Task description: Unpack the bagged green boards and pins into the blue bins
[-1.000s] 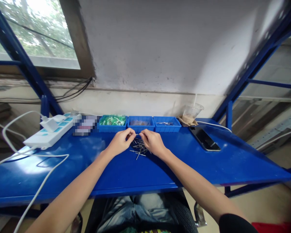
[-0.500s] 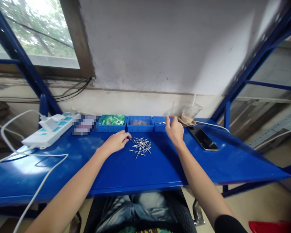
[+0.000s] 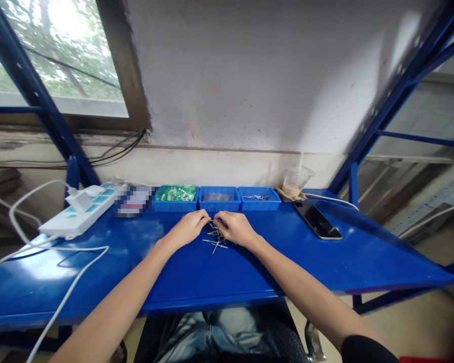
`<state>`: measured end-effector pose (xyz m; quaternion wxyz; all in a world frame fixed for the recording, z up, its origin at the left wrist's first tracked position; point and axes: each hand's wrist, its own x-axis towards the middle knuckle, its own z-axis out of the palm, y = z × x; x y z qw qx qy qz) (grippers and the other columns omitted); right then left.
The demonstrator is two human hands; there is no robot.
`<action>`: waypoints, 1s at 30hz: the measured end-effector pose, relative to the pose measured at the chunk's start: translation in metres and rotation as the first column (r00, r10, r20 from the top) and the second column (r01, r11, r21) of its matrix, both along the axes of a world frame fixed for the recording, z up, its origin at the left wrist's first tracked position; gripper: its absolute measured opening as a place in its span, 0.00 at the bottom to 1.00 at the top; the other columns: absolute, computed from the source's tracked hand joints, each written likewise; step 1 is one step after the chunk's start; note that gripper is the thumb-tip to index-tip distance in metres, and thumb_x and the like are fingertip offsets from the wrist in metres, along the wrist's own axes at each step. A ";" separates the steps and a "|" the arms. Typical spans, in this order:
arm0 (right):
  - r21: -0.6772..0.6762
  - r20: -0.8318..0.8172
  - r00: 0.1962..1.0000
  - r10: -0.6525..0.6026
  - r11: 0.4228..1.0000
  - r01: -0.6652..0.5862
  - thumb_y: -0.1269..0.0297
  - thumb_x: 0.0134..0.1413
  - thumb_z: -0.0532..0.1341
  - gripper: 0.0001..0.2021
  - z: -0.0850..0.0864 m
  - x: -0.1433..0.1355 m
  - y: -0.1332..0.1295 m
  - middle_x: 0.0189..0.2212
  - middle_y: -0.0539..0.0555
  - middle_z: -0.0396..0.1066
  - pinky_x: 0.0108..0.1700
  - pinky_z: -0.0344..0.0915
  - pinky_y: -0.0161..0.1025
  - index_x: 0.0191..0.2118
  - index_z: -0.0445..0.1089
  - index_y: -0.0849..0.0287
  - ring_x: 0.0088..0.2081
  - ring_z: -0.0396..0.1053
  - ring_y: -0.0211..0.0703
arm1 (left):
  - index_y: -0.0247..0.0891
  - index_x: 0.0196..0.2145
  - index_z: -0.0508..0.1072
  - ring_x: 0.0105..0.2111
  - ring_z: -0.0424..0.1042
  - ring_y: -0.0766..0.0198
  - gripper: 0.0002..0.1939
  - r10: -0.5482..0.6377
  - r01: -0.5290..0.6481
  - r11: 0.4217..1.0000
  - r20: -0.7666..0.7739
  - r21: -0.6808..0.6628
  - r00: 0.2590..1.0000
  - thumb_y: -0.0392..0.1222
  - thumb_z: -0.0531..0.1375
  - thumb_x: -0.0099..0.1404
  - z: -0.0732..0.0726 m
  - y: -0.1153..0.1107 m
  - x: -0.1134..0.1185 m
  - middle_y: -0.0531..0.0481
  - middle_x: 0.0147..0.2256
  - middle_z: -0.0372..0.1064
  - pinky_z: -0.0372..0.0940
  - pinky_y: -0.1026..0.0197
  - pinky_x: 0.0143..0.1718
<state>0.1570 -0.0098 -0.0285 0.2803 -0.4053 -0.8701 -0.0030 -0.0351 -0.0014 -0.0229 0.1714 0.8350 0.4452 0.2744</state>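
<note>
My left hand [image 3: 192, 226] and my right hand [image 3: 235, 228] meet over a loose pile of silvery blind rivets [image 3: 216, 244] on the blue table. A thin rivet [image 3: 215, 220] spans the small gap between my fingertips, and both hands look pinched on it. My right hand covers the right part of the pile. Just behind stand three blue bins in a row. More rivets lie in the right bin [image 3: 260, 205]. The middle bin [image 3: 219, 205] holds clear plastic-wrapped contents, the left bin [image 3: 176, 205] a green and clear plastic bag.
A white power strip [image 3: 66, 222] with a plug and looping cable [image 3: 75, 275] lies at the left. Beside it is a blurred-out flat object [image 3: 134, 202]. At the right are a phone [image 3: 318, 221] and a plastic cup [image 3: 295, 182] with a straw, near the wall.
My right hand has moved left from the right bin to the pile, meeting my left hand. The left hand has stayed by the pile, its fingertips still pinched on a rivet.
</note>
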 end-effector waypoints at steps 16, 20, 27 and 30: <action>-0.032 -0.104 0.994 -0.036 0.999 0.032 0.59 0.60 0.51 0.10 0.002 0.002 -0.001 0.22 0.48 0.68 0.28 0.50 0.31 0.40 0.65 0.58 0.23 0.64 0.35 | 0.40 0.33 0.62 0.25 0.65 0.66 0.10 0.045 -0.047 0.999 0.143 0.013 0.989 0.45 0.46 0.68 0.009 -0.011 0.005 0.55 0.24 0.64 0.56 0.64 0.29; 0.003 -0.091 0.995 -0.039 0.999 0.039 0.60 0.60 0.52 0.09 0.001 0.003 0.000 0.23 0.49 0.69 0.28 0.50 0.31 0.39 0.65 0.57 0.23 0.64 0.34 | 0.40 0.32 0.62 0.23 0.63 0.67 0.13 0.056 -0.055 0.998 0.101 -0.014 0.993 0.47 0.45 0.68 0.010 -0.013 0.006 0.57 0.22 0.61 0.53 0.64 0.27; 0.018 -0.109 0.993 -0.033 0.999 0.035 0.61 0.61 0.50 0.10 0.003 0.004 0.000 0.25 0.50 0.70 0.29 0.51 0.31 0.36 0.66 0.58 0.25 0.66 0.35 | 0.40 0.36 0.64 0.19 0.58 0.69 0.09 0.021 -0.023 1.000 0.101 0.018 0.995 0.46 0.48 0.67 0.011 -0.014 0.006 0.59 0.19 0.58 0.50 0.66 0.23; 0.012 -0.115 0.993 -0.023 1.000 0.025 0.58 0.60 0.52 0.10 0.003 0.003 -0.001 0.22 0.48 0.69 0.28 0.50 0.31 0.39 0.65 0.58 0.23 0.64 0.34 | 0.39 0.32 0.65 0.20 0.60 0.69 0.10 0.030 -0.035 0.998 0.099 0.048 0.995 0.46 0.48 0.67 0.011 -0.014 0.006 0.58 0.20 0.60 0.51 0.66 0.24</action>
